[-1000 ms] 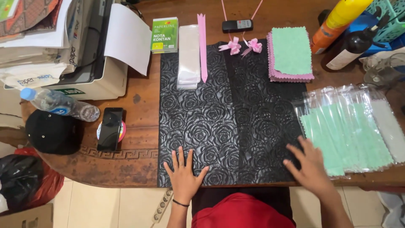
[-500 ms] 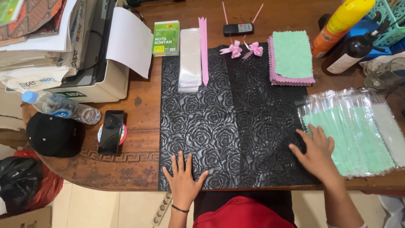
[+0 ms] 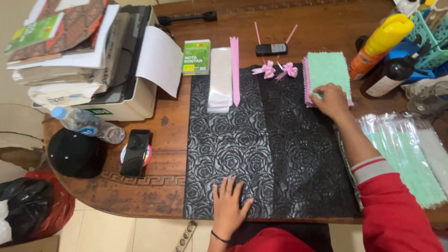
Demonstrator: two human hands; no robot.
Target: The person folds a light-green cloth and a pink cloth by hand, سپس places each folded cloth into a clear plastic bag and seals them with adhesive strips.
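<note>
A black mat embossed with roses [image 3: 261, 140] covers the middle of the wooden table. My left hand [image 3: 229, 200] lies flat on the mat's near edge, fingers spread, holding nothing. My right hand [image 3: 330, 100] reaches across the mat to a stack of green and pink cloth squares [image 3: 329, 70] at the far right, fingers resting on the stack's near edge. Two pink ribbon bows [image 3: 278, 70] lie left of the stack. A stack of clear plastic sleeves [image 3: 220, 79] and a pink strip [image 3: 234, 70] lie at the mat's far edge.
Clear bags holding green cloths [image 3: 410, 154] lie at the right. A yellow spray can [image 3: 378, 44] and dark bottle [image 3: 392, 74] stand far right. A printer with paper [image 3: 135, 70], a water bottle [image 3: 86, 125], a black cap [image 3: 74, 153], a phone [image 3: 135, 151] and a green booklet [image 3: 196, 57] sit left.
My right hand left the clear bags at the right edge and moved away from me to the cloth stack. My left hand stayed flat on the mat.
</note>
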